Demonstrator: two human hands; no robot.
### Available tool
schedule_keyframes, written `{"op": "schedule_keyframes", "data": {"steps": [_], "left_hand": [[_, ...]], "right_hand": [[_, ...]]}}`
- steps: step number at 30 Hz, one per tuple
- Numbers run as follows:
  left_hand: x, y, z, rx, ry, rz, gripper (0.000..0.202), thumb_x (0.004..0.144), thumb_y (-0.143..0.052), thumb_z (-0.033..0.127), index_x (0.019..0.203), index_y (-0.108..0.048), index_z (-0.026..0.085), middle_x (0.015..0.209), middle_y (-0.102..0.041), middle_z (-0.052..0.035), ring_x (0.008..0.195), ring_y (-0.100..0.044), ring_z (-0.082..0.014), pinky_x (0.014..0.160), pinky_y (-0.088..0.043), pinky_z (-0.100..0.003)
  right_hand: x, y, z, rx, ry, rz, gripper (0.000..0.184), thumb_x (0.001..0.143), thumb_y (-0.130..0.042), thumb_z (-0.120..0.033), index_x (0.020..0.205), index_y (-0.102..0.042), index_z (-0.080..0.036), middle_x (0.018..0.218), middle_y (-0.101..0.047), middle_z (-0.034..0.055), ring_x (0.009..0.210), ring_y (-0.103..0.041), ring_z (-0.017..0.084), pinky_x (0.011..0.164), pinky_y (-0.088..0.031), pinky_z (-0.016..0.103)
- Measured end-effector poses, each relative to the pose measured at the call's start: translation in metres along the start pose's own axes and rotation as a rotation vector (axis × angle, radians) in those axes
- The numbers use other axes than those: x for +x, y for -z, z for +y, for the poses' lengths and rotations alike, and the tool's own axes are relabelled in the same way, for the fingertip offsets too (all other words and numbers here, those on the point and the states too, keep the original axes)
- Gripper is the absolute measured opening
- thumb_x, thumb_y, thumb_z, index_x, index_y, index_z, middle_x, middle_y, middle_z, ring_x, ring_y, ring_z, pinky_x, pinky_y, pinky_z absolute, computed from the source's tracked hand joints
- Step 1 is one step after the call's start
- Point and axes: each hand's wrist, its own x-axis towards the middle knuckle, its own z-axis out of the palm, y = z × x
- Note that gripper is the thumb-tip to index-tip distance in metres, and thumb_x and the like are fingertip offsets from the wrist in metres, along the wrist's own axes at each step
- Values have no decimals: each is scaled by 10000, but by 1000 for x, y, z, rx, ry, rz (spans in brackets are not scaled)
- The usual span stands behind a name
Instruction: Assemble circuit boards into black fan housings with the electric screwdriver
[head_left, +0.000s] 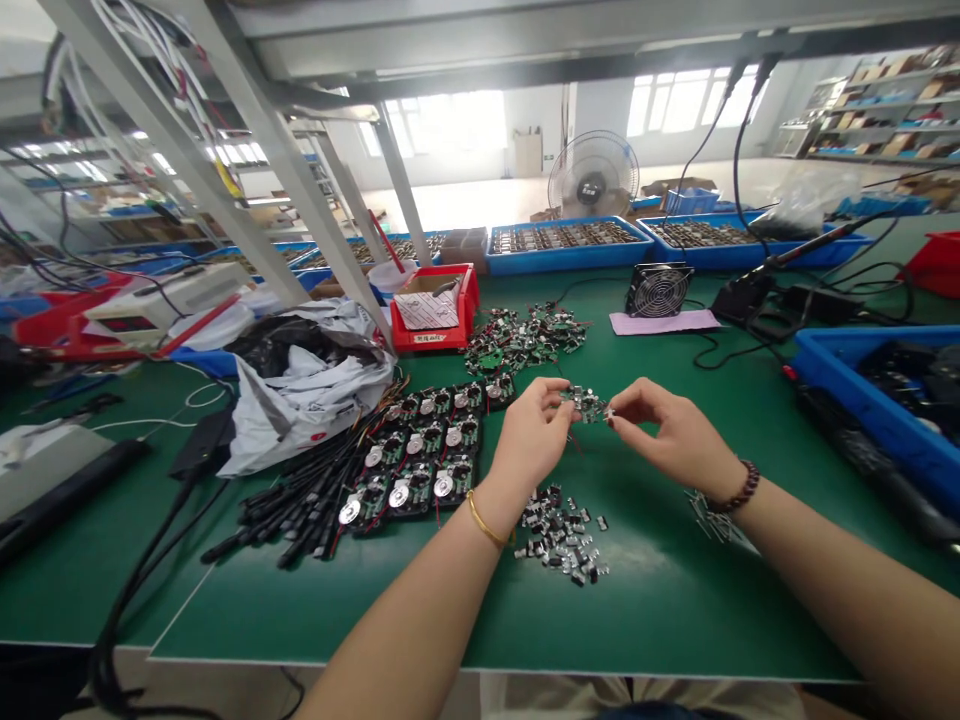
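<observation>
Behind the table's (660,610) front edge, left hand (531,430) pinches circuit board (587,402), right hand (671,440) small part (610,412); loose pinch may drop either.

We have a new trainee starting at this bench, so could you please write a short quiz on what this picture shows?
1. Multiple choice: What does the left hand hold?
a) a pair of pliers
b) a small circuit board
c) a plastic bottle

2. True or false: The right hand has a dark beaded bracelet at its wrist.

3. Short answer: Which lies nearer to the person, the heap of loose boards or the black-and-silver components?

Key:
1. b
2. True
3. The black-and-silver components
</observation>
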Motion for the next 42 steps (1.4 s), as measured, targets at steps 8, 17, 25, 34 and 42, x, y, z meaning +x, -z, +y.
{"op": "schedule_keyframes", "data": {"steps": [8, 17, 25, 34, 42], "left_hand": [[-16, -9, 3, 131, -90, -53, 243, 909, -663, 95, 1122, -690, 209, 1015, -748, -48, 832, -772, -169, 713, -579, -223], [-13, -10, 0, 50, -66, -44, 240, 878, -724, 116, 1096, -682, 206, 1014, -734, -42, 788, -743, -150, 711, -568, -224], [-11, -13, 4, -56, 7, -55, 208, 865, -712, 96, 1031, -610, 168, 863, -681, 0, 722, -696, -111, 674, -535, -199], [-1, -5, 3, -36, -8, -74, 337, 739, -796, 273, 979, -573, 193, 862, -662, -4, 761, -664, -141, 693, -523, -238], [19, 12, -4, 154, -43, 4, 575, 618, -762, 533, 1060, -581, 212, 1016, -668, -70, 1021, -651, -267, 924, -522, -399]], "right_hand": [[1, -10, -5, -48, 153, 181, 25, 962, -604, -215, 958, -628, -217, 910, -608, 55, 869, -574, 226, 783, -509, 366], [-2, -15, -5, -122, 171, 195, 32, 986, -604, -202, 988, -635, -211, 937, -598, 71, 896, -579, 248, 776, -495, 385], [-4, -17, -3, -222, 210, 211, 65, 1020, -593, -212, 1023, -655, -192, 925, -579, 84, 894, -572, 262, 787, -493, 402], [-17, 3, -25, -323, 155, 69, 353, 965, -535, -112, 1308, -599, -169, 1116, -602, 122, 1002, -593, 272, 893, -534, 427], [-64, 149, 15, -724, -550, -68, 411, 1007, -619, -178, 1412, -563, -209, 1386, -541, 110, 1198, -600, 230, 1094, -473, 362]]}}
